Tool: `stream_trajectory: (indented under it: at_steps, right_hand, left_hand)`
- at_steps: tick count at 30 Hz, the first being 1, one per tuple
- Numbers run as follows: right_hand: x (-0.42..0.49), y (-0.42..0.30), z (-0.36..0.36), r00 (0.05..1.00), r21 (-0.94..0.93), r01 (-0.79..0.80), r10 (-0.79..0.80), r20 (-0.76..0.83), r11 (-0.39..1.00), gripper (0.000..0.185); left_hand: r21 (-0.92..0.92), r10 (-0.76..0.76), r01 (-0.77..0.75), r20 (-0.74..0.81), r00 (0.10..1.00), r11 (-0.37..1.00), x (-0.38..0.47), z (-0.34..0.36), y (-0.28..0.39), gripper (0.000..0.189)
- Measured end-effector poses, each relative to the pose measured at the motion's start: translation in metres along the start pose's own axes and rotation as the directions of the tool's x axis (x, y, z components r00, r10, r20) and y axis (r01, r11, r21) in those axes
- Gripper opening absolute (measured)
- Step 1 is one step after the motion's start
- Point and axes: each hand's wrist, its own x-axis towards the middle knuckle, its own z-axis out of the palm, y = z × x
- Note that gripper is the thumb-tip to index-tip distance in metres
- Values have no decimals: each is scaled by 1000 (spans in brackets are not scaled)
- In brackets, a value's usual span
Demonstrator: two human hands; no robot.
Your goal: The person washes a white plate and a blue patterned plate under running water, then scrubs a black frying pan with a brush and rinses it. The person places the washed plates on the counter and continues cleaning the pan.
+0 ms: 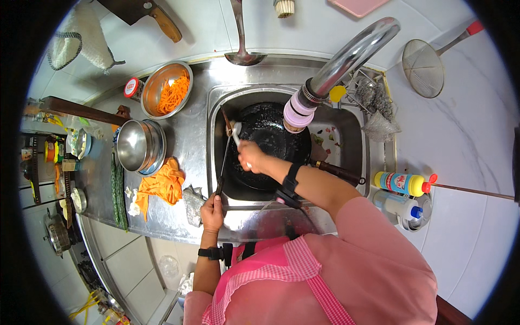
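My left hand point(212, 212) grips the black handle of a long, thin metal utensil point(226, 156), probably a spatula, near the sink's front left corner. The utensil's far end reaches over the left side of the sink point(212, 134). Closed around a white-handled brush point(235, 133), my right hand point(250, 156) holds its head against the utensil near its far end. Beneath both lies a wet black wok point(264, 122) in the sink, with a dark wooden handle point(337, 171) pointing to the right. A chrome faucet point(353, 57) with a pink nozzle hangs above the wok.
Left on the steel counter are a bowl of shredded carrot point(145, 91), stacked metal bowls point(132, 144), an orange cloth point(162, 185), a cucumber point(118, 195) and a silvery scrubbing cloth point(194, 205). Bottles point(400, 182) stand right of the sink. A ladle point(245, 59) hangs behind.
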Motion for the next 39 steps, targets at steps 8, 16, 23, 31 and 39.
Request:
stream_trajectory:
  at_steps: [8, 16, 23, 31, 39]
  right_hand:
    - [-75, -13, -105, 898, -831, 423, 285, 334, -361, 45]
    - [-5, -60, -85, 884, -784, 157, -269, 383, -600, 28]
    - [-85, -96, -177, 714, -851, -89, -629, 307, -517, 42]
    - [-127, -4, -123, 949, -913, 241, 278, 150, -328, 33]
    - [-14, -44, -79, 911, -979, -202, -364, -196, 22, 36]
  left_hand:
    - [14, -15, 15, 16, 1000, 1000, -1, -2, 1, 36]
    - [29, -91, 92, -8, 996, 995, 0, 0, 6, 34]
    - [5, -69, 70, -22, 997, 998, -1, 0, 4, 36]
    - [22, -9, 10, -24, 1000, 1000, 0, 0, 2, 37]
    - [-2, -63, 63, -2, 998, 998, 0, -2, 4, 35]
